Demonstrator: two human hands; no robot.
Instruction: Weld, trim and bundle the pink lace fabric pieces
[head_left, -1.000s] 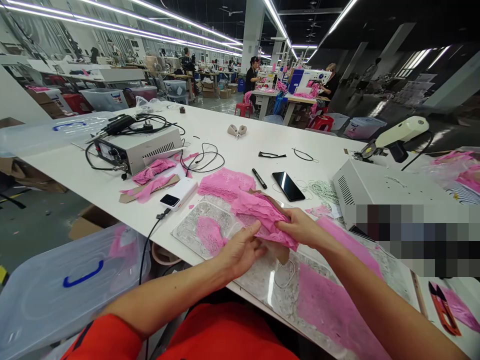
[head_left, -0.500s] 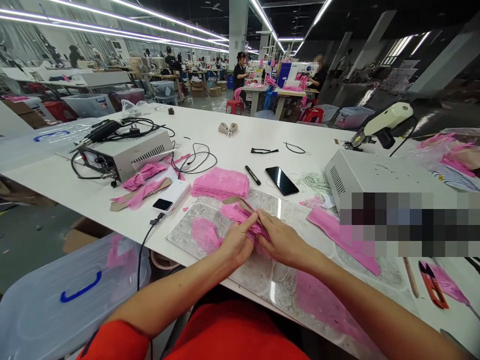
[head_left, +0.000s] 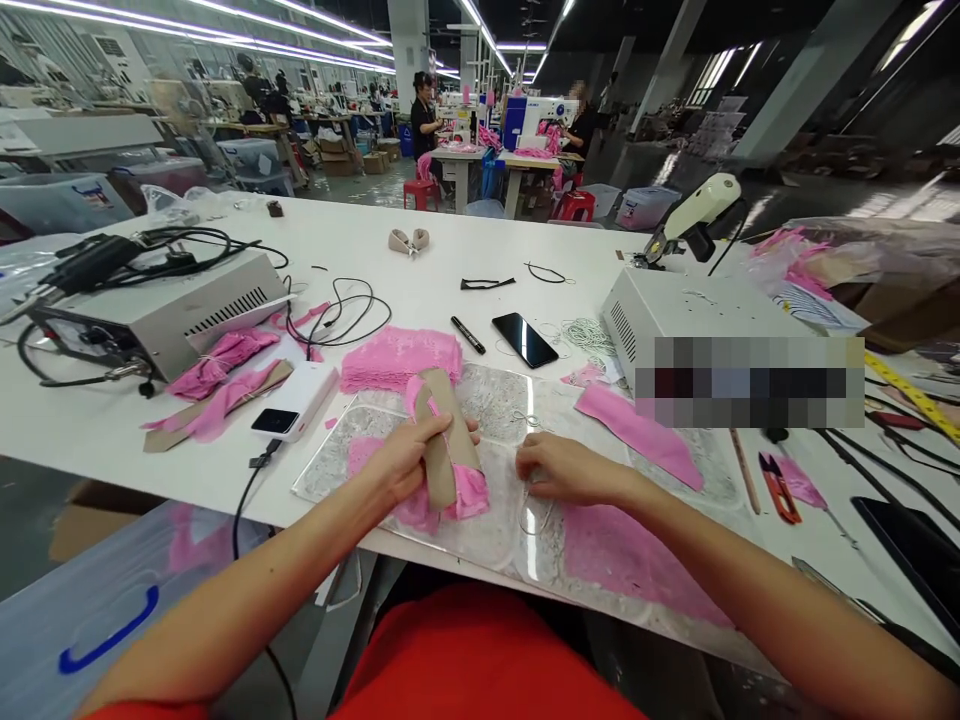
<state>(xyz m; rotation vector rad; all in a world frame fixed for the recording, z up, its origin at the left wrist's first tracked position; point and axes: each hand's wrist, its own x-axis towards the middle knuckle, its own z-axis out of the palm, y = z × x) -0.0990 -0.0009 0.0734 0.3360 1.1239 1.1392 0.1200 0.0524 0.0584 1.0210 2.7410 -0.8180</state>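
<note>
Pink cloth [head_left: 472, 488] needs even pressure, my left fingers [head_left: 435, 426] closed round it, my right fingers [head_left: 528, 460] curled, hold unclear.

The pink-and-tan bundle [head_left: 450, 430] is a long, narrow roll of soft pink fabric partly covered by flat tan strips, its pink showing at the upper left edge and bunched in creases at the lower right. It is clasped in the left hand [head_left: 411, 455], tilted, its length running from upper left to lower right above the clear mat [head_left: 480, 530]. A thin pale cord [head_left: 535, 534] curves in an open loop on the mat just below the curled right hand [head_left: 566, 468].
</note>
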